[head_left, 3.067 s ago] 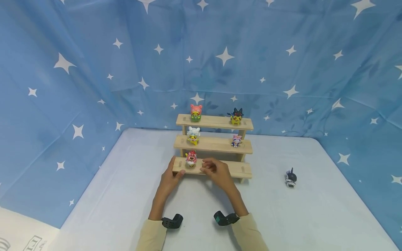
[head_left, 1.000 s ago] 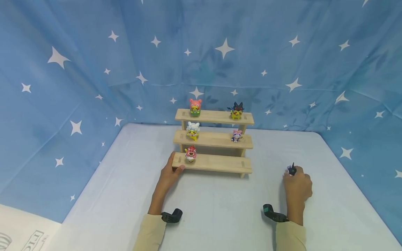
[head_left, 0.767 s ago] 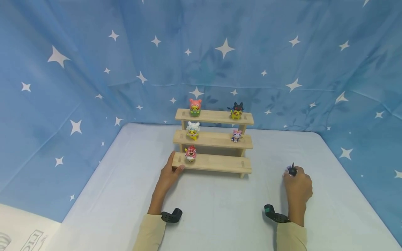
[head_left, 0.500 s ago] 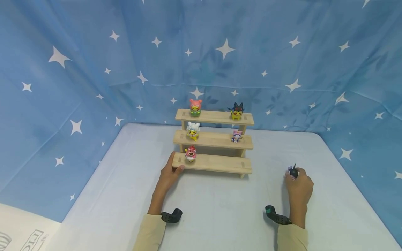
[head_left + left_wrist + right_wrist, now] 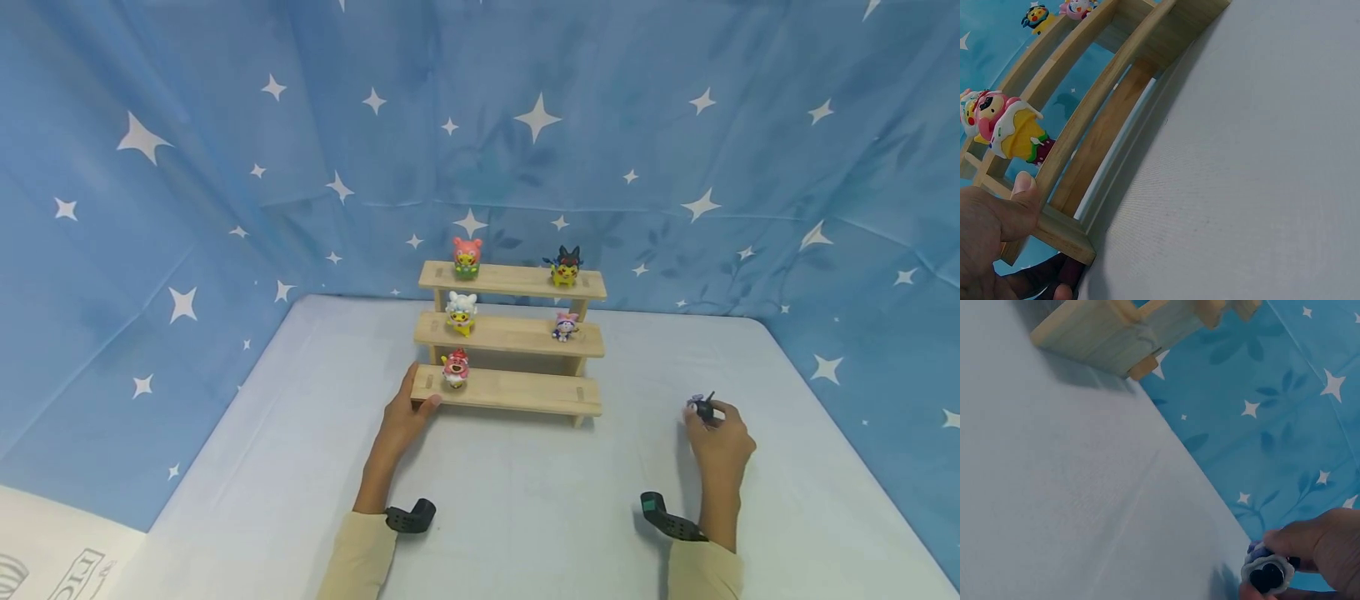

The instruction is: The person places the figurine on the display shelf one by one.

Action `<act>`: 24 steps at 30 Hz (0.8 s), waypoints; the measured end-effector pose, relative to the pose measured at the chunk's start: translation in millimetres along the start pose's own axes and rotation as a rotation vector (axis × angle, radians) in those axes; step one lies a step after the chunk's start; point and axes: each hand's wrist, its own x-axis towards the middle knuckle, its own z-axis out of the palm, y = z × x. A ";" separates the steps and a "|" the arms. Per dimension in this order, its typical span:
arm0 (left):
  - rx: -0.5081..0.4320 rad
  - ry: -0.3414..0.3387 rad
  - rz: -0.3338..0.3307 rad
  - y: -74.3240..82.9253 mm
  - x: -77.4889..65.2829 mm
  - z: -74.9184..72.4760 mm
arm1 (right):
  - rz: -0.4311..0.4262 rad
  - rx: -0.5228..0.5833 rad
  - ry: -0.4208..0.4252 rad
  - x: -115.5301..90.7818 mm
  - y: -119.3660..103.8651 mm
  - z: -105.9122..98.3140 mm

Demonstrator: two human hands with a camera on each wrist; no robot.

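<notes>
My left hand (image 5: 401, 421) grips the left end of the bottom step of a three-tier wooden display stand (image 5: 517, 390), thumb on the front edge. In the left wrist view the thumb lies close to the pink figurine (image 5: 1010, 125), which stands at that step's left end. Off to the right of the stand, my right hand (image 5: 720, 442) pinches a small figurine (image 5: 702, 407) with a round black head and a thin spike. The right wrist view shows its pale scalloped base with dark round patches (image 5: 1267, 576) turned to the camera; fingers hide much of its body.
On the top tier stand a pink-hooded figurine (image 5: 467, 258) and a black-eared one (image 5: 565, 267). The middle tier bears a white-hooded figurine (image 5: 461, 312) and a pink-and-white one (image 5: 565, 326). A blue star-patterned curtain (image 5: 487, 150) hangs behind the white table (image 5: 510, 500).
My right hand has gone from the bottom step to the figurine on the right and taken hold of it. Lately it has shifted slightly right, tilting the figurine. My left hand stays put.
</notes>
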 end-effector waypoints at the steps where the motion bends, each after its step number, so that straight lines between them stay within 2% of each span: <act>1: -0.002 0.001 0.001 -0.1 0.0 0.0 | 0.011 0.023 -0.010 0.3 -0.5 -0.5; 5: -0.008 0.003 0.003 -0.7 -0.2 0.2 | 0.134 0.197 -0.093 1.6 -2.7 -2.5; 8: -0.009 0.002 -0.001 -1.0 -0.5 0.2 | 0.235 0.386 -0.167 2.2 -4.2 -3.7; 12: -0.009 0.004 0.010 -0.9 -0.4 -0.6 | 0.292 0.626 -0.237 1.2 -7.5 -5.1; 15: -0.006 0.002 0.015 -0.6 -0.1 -0.9 | 0.318 0.751 -0.275 -0.6 -10.3 -6.3; 19: -0.008 -0.004 0.012 -0.7 -0.8 -0.8 | 0.342 0.795 -0.300 -1.5 -11.6 -5.8; 24: -0.014 -0.006 0.008 -1.4 -1.6 -0.4 | 0.336 0.769 -0.300 -1.2 -11.9 -2.1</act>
